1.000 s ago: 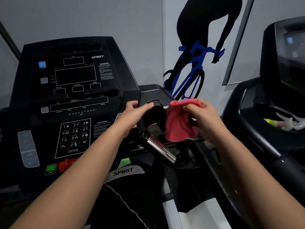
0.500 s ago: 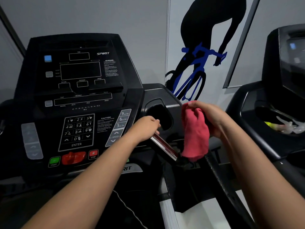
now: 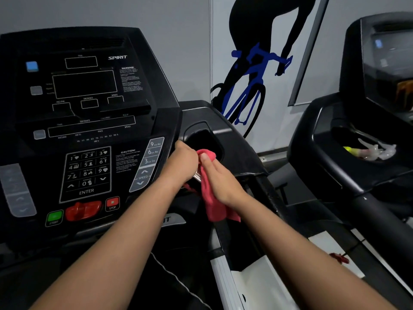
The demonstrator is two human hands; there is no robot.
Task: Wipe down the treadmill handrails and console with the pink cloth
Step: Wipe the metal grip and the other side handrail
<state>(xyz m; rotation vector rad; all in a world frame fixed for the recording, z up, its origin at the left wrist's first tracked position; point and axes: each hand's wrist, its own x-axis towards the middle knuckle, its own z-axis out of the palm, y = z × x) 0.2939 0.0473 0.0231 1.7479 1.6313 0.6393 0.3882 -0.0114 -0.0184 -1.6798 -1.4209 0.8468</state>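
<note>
Right hand [image 3: 220, 180] fingers clamp pink cloth [image 3: 212, 204] round chrome grip [image 3: 197, 176], just below left hand [image 3: 182, 163] fingers curled on its top; judged mid-task, console [image 3: 89, 121] and side handrail [image 3: 273, 198] likely remaining.

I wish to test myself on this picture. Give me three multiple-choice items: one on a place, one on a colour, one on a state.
1. Where is the pink cloth?
A) on the keypad
B) at the chrome grip, held by the right hand
C) in the neighbouring treadmill's tray

2. What colour is the START button?
A) green
B) yellow
C) white

3. How are the displays of the console?
A) lit with numbers
B) dark
C) covered with tape

Answers: 1 B, the cloth hangs at the grip, just right of the console; 2 A, the button is plainly green; 3 B, every window is black.
</note>
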